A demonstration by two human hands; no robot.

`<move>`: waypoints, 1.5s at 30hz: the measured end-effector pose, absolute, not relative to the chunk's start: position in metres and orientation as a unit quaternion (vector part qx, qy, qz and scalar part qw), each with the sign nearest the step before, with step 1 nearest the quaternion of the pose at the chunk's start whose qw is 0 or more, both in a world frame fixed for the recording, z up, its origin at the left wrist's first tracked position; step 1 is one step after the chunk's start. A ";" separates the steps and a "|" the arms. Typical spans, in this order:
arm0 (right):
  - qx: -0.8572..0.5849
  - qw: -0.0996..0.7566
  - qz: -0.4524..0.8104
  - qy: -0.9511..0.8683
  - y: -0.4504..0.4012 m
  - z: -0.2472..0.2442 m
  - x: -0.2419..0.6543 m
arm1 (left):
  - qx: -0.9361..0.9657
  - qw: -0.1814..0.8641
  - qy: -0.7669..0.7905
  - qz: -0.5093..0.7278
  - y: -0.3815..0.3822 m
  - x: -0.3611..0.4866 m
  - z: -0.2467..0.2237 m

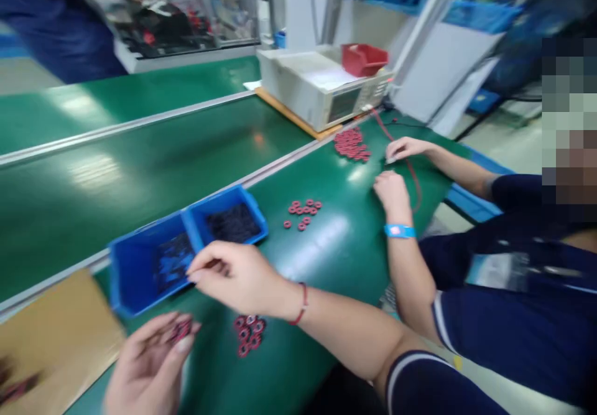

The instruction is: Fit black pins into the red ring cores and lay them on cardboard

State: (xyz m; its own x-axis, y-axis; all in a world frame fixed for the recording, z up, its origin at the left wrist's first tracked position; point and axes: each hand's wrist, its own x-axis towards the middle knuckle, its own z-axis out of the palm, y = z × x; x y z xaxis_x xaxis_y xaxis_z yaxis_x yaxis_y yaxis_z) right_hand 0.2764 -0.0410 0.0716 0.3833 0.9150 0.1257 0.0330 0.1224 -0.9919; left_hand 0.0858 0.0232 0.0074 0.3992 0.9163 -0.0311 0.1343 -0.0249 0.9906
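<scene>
Lower left of frame: a flat brown sheet [60,359] lies on the green tabletop [333,181]. Immediately right of it, a small red-and-black ring-shaped part [181,330] sits in the left hand [152,362], gripped between thumb and fingers; blur prevents an exact count. That hand is raised, palm up, fingers curled. Left of centre, two blue plastic bins [133,259] stand side by side, containing small dark pieces [233,223]. The right hand [237,275] is at their front edge, thumb and forefinger tips drawn together; whether anything lies between them cannot be told. Its back faces upward, with the forearm extending toward the lower right. Below its wrist lies a cluster of red rings with dark edges [249,335]. Centre: a loose group of red rings [305,208]. Upper right of centre: a larger red heap [351,144], near a co-worker's two hands [390,188].
</scene>
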 end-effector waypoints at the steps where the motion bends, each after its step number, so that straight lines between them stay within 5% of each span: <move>1: -0.547 0.619 0.381 -0.416 -0.043 0.073 0.274 | 0.593 0.590 0.406 0.368 0.018 0.089 0.013; 11: -0.581 0.563 0.391 -0.440 -0.057 0.071 0.267 | 0.522 0.684 0.348 0.372 0.004 0.096 0.040; 38: -0.612 0.482 0.286 -0.558 -0.068 0.079 0.263 | 0.564 0.667 0.311 0.375 -0.001 0.094 0.043; 45: -0.637 0.553 0.169 -0.510 -0.064 0.075 0.274 | 0.529 0.694 0.315 0.374 0.010 0.092 0.044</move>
State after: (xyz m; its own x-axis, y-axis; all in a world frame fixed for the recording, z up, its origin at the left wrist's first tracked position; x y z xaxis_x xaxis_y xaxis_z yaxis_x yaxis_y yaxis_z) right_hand 0.2742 -0.0645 0.0752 0.4227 0.8366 0.3484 0.4623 0.1316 -0.8769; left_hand 0.0921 0.0095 0.0436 0.5224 0.8518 -0.0404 -0.1860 0.1601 0.9694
